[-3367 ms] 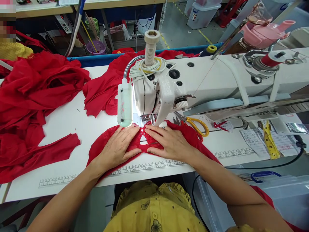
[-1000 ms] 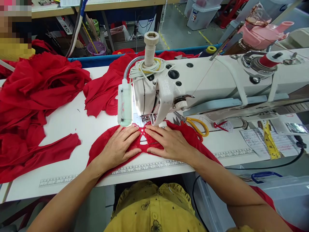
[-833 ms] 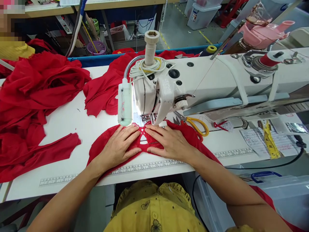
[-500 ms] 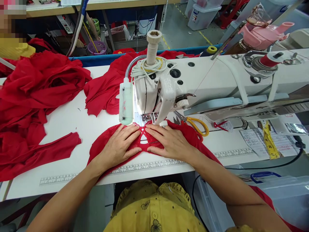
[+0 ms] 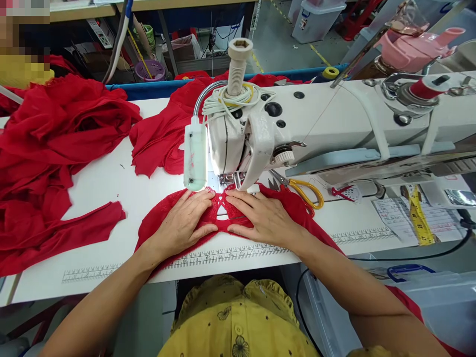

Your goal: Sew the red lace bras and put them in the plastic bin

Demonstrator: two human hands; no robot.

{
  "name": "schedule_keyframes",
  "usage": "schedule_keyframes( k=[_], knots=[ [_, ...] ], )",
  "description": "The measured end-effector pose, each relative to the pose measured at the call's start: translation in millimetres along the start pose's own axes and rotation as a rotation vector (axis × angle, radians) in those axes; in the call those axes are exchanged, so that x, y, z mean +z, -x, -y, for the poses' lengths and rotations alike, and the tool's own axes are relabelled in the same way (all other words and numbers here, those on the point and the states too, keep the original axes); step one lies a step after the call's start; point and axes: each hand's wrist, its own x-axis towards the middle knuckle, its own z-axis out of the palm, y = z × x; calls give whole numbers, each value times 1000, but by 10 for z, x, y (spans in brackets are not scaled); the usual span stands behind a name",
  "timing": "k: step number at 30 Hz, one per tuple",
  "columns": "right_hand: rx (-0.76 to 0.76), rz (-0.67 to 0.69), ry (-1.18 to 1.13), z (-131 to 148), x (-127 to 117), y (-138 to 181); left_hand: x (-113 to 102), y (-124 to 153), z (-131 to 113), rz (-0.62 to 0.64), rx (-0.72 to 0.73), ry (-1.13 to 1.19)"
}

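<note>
A red garment piece with lace edging (image 5: 159,225) lies spread below the needle area of a white sewing machine (image 5: 330,119). Flat on its left part rests my left hand (image 5: 189,216), fingers stretched toward the presser foot (image 5: 228,179). My right hand (image 5: 258,216) presses the right part, also with fingers extended. Between the two hands a crisscross of red straps (image 5: 221,202) spans a gap in the fabric. The garment's upper lace edge reaches up close to the presser foot; whether it is under the foot, I cannot tell.
Orange-handled scissors (image 5: 307,192) lie right of my right hand. Heaped red fabric (image 5: 55,139) covers the table's left side. A measuring tape (image 5: 420,218) lies over written papers at the right. A printed ruler (image 5: 223,256) runs along the front edge. Someone in yellow is at far left.
The camera view has shifted slightly. Both hands stay flat on the red garment, with no clear movement of hands or cloth.
</note>
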Motion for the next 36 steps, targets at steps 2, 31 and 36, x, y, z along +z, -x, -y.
schedule_keyframes(
  k=[2, 31, 36],
  knots=[
    [1, 3, -8, -1, 2, 1, 3, 2, 4, -2, -3, 9],
    [1, -9, -48, -4, 10, 9, 34, 25, 42, -37, 85, -49],
    [-27, 6, -127, -57, -7, 17, 24, 33, 35, -57, 105, -66]
  ],
)
